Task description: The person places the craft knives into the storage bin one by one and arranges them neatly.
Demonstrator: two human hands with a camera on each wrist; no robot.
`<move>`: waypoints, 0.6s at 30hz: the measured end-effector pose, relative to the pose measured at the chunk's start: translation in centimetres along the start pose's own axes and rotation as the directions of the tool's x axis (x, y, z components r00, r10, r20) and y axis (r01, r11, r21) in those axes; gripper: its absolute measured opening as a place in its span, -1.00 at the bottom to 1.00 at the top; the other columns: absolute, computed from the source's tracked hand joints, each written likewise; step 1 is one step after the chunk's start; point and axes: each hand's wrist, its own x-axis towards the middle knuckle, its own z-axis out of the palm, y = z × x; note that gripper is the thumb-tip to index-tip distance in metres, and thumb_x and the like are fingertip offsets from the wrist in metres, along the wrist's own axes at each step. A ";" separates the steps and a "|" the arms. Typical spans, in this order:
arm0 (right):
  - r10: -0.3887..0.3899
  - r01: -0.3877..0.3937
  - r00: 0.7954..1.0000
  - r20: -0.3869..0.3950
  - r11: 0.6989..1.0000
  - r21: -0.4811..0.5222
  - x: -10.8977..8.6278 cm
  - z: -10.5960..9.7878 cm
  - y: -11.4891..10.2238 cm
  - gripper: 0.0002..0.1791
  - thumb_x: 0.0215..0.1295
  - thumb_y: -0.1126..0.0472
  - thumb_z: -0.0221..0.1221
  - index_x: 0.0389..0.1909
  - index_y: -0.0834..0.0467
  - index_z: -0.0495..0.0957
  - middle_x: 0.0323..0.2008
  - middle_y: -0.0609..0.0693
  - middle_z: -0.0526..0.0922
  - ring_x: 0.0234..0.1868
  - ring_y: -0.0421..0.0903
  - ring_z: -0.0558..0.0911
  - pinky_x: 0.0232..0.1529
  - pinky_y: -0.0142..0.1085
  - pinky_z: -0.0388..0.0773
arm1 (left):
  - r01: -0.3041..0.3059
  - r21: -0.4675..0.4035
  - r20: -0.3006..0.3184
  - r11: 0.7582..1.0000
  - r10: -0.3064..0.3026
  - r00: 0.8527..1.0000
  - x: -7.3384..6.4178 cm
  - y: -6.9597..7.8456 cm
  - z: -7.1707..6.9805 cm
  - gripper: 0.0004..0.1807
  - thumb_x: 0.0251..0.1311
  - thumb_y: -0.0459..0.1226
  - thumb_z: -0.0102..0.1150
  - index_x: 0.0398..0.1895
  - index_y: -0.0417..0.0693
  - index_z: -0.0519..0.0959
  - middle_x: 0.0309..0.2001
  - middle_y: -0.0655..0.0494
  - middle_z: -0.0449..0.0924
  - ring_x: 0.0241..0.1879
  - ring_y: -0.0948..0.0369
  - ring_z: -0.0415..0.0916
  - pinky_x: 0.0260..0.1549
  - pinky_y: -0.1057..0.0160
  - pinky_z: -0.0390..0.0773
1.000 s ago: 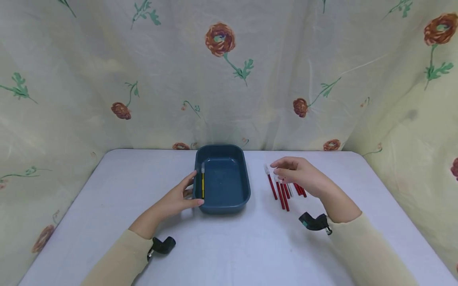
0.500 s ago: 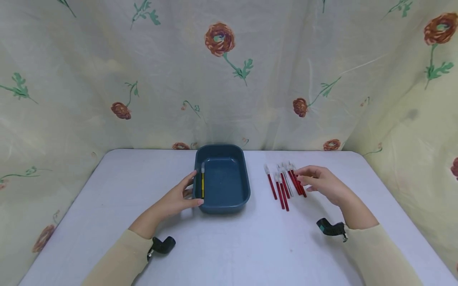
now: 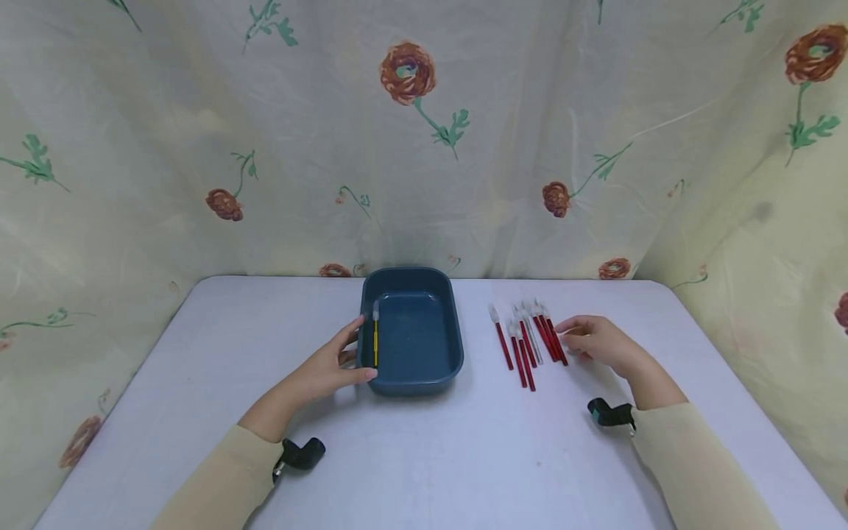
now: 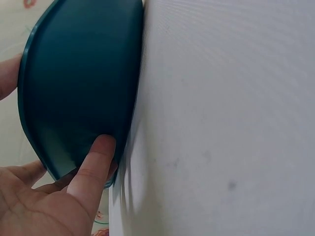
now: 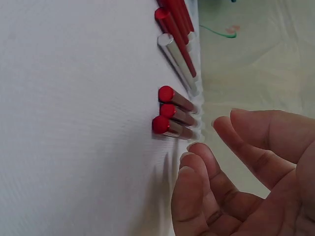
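OK, head view: blue tray sits on the white bench, mid-frame, toward the far edge. Left hand grips its near-left corner, thumb on the near rim, other fingers along the left side. Yellow pen inside, lying lengthwise by the tray's left wall, pale tip away from the person. Right of the tray, lying on the bench: a loose fan of red pens plus one silver pen, pale tips pointing away, leftmost red one a bit apart from the bunch. Right hand at the right end of the fan, fingers loosely bent, thumb side facing the pens; contact with the rightmost one can't be told from here. Beige sleeves on both arms, black unit at each wrist. Flowered cloth behind. Left wrist view: tray's outer wall close up, one fingertip flat against it, others at the rim. Right wrist view: thumb and fingers curved with a clear gap, nothing held. Three red ends bunched just beside the fingertips, silver one next along, more red past it.
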 end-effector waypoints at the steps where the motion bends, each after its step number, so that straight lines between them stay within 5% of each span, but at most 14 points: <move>1: 0.007 -0.007 1.000 0.001 1.000 -0.005 0.2 0.0 0.2 -0.63 0.47 0.26 0.09 0.19 0.36 0.48 -0.04 0.26 0.57 -0.21 0.02 0.52 -0.22 -0.23 0.55 | 0.002 0.001 -0.001 1.000 -0.002 1.000 0.0 0.0 0.0 0.10 0.19 -0.09 0.43 0.63 0.24 -0.13 0.58 -0.17 -0.08 0.48 -0.21 0.08 0.31 -0.25 0.26; 8: 0.073 -0.073 0.997 0.008 0.997 -0.009 0.7 0.4 0.4 -0.66 0.47 0.25 0.12 0.16 0.33 0.51 -0.08 0.20 0.57 -0.24 -0.01 0.49 -0.25 -0.25 0.54 | 0.006 0.005 -0.004 1.000 -0.006 1.000 0.0 0.0 0.0 0.10 0.18 -0.08 0.43 0.63 0.26 -0.13 0.59 -0.15 -0.08 0.49 -0.20 0.07 0.31 -0.25 0.25; 18: 0.066 -0.067 0.998 -0.004 0.996 -0.057 0.8 0.4 0.4 -0.68 0.40 0.34 0.16 0.11 0.38 0.52 -0.19 0.17 0.56 -0.34 -0.06 0.47 -0.35 -0.27 0.51 | 0.010 0.004 -0.007 1.000 -0.010 1.000 -0.1 0.0 0.0 0.10 0.18 -0.08 0.43 0.63 0.27 -0.13 0.58 -0.15 -0.08 0.48 -0.20 0.07 0.32 -0.25 0.25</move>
